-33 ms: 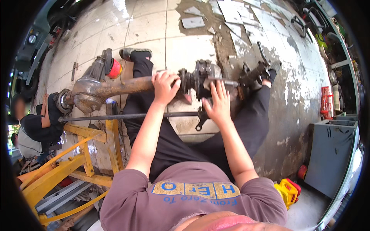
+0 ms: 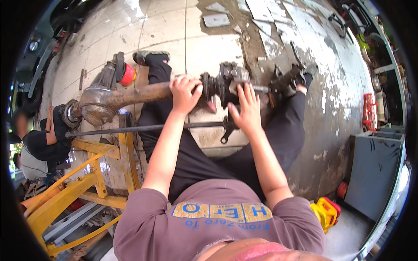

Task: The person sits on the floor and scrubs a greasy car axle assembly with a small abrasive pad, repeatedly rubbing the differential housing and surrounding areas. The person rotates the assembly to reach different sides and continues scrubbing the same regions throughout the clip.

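A rusty vehicle axle (image 2: 141, 95) lies across the floor in front of me, over my outstretched legs. My left hand (image 2: 186, 93) has its fingers curled over the axle tube. Toward the right end is a dark, greasy hub assembly (image 2: 226, 85) with a bolted flange. On its near side rests my right hand (image 2: 247, 108), fingers stretched out flat against the metal and thumb apart. The right fingers partly cover a shiny metal piece there. Nearer to me, a long thin rod (image 2: 148, 128) runs alongside the axle, with a small bracket (image 2: 226, 130) below the right hand.
A yellow metal frame (image 2: 98, 174) stands at left, beside another seated person (image 2: 41, 143). A red-and-yellow can (image 2: 127, 75) sits behind the axle. Broken tiles (image 2: 216, 20) lie at the far side. To the right are a grey cabinet (image 2: 372, 174) and a yellow-red object (image 2: 325, 213).
My right hand has slid slightly away from me over the hub, and the shiny piece under it looks turned. My left hand keeps its place on the tube. The whole view has shifted a little.
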A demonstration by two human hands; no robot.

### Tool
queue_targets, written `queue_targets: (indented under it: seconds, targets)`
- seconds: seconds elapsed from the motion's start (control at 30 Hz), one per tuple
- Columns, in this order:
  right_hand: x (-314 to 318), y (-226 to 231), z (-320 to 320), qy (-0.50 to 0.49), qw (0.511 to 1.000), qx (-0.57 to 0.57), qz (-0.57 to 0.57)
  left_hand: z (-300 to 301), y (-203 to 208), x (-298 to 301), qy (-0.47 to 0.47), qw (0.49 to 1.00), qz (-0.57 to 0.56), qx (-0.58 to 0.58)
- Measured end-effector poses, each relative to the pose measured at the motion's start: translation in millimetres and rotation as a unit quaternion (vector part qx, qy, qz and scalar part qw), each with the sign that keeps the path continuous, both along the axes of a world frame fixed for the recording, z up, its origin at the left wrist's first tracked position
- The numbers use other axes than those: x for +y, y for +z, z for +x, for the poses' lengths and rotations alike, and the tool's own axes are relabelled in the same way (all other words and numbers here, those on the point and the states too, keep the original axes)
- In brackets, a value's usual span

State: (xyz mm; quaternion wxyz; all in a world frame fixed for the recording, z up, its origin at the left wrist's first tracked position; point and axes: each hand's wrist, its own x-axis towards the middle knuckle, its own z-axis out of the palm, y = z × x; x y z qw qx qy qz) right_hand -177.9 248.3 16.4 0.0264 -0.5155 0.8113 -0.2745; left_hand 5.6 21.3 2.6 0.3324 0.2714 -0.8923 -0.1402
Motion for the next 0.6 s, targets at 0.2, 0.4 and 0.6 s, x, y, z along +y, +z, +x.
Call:
queue_targets:
  seconds: [0.2,0.4,0.6]
  targets:
    - [6,-1,6,0.013,1.0,-0.018,0.012,0,-4,-13,0.0,1.0,-0.011,0.007]
    - [-15,10,-16,0.008,1.0,-0.01,-0.019,-7,2,-11,-0.001,1.0,-0.006,0.02]
    - [7,-14,5,0.007,1.0,-0.001,-0.011,-2,-3,-10,0.002,1.0,-0.012,0.009]
